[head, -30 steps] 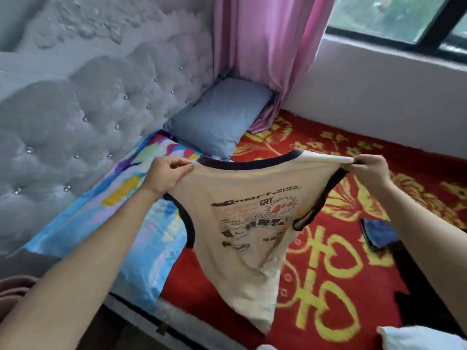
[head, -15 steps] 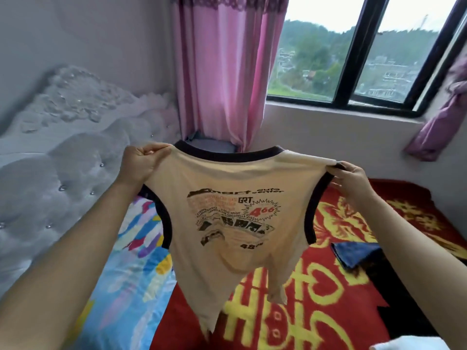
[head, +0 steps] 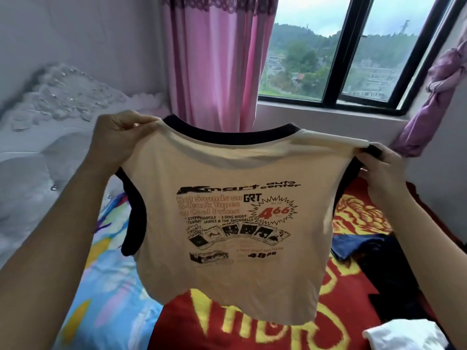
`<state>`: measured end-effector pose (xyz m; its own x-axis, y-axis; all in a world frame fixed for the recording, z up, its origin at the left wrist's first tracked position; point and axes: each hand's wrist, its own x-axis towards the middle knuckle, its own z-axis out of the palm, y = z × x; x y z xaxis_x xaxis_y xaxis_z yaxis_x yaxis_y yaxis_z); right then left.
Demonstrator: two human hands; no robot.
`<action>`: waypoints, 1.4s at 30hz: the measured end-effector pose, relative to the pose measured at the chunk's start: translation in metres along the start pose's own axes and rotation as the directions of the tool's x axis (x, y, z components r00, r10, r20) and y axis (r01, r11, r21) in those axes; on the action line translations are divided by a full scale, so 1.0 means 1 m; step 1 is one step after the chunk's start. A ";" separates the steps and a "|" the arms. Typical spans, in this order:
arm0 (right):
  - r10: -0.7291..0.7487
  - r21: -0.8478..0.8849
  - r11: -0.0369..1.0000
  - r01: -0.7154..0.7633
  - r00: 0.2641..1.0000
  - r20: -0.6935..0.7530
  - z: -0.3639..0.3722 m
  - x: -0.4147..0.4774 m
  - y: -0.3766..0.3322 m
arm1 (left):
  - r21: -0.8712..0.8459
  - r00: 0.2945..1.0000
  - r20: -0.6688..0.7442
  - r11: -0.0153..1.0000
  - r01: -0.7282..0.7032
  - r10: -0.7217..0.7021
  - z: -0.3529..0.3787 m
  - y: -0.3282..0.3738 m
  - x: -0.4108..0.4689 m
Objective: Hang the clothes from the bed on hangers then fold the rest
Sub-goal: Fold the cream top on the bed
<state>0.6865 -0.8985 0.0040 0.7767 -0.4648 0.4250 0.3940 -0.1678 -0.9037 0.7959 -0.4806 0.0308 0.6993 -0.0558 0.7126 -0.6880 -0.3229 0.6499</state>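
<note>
I hold a cream sleeveless top [head: 235, 178] with dark trim and a printed graphic up in front of me, spread wide above the bed. My left hand [head: 118, 137] grips its left shoulder. My right hand [head: 381, 168] pinches its right shoulder. The hem hangs free over the red and yellow blanket [head: 227, 324]. On the bed to the right lie a blue garment [head: 351, 245], a black garment [head: 394, 276] and a white one [head: 404, 337] at the bottom right. No hanger is in view.
A grey tufted headboard [head: 38, 152] stands at the left, with a colourful sheet [head: 106, 286] below it. A pink curtain [head: 214, 59] hangs behind the top. A dark-framed window [head: 336, 97] and a tied purple curtain [head: 437, 97] are at the right.
Both hands have lifted the top higher and pulled it wider, and my view has tilted up from the bed towards the window. The top now hangs flat with its print facing me.
</note>
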 end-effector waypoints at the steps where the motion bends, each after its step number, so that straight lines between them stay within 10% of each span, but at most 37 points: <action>1: -0.005 0.007 1.000 0.005 1.000 -0.002 -0.002 -0.003 -0.001 | 0.002 1.000 0.008 1.000 -0.013 0.013 -0.003 0.004 -0.001; 15: 0.208 -0.096 0.972 -0.216 0.974 -0.092 -0.005 0.005 0.076 | 0.048 0.971 0.193 0.990 0.136 -0.143 0.046 -0.052 0.008; 24: 0.635 -0.319 0.663 -0.677 0.734 -0.240 0.000 0.030 0.267 | 0.395 0.830 0.288 0.849 0.351 -0.477 0.181 -0.212 -0.022; 42: 0.625 -0.388 0.580 -0.716 0.697 -0.352 0.036 0.109 0.449 | 0.443 0.762 0.129 0.724 0.529 -0.635 0.303 -0.377 -0.027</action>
<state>0.9662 -0.9934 -0.3537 0.6147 -0.7345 -0.2875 -0.5185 -0.1016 -0.8490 1.0951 -0.6439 -0.3138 0.9945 0.0409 0.0960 -0.0424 -0.6817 0.7304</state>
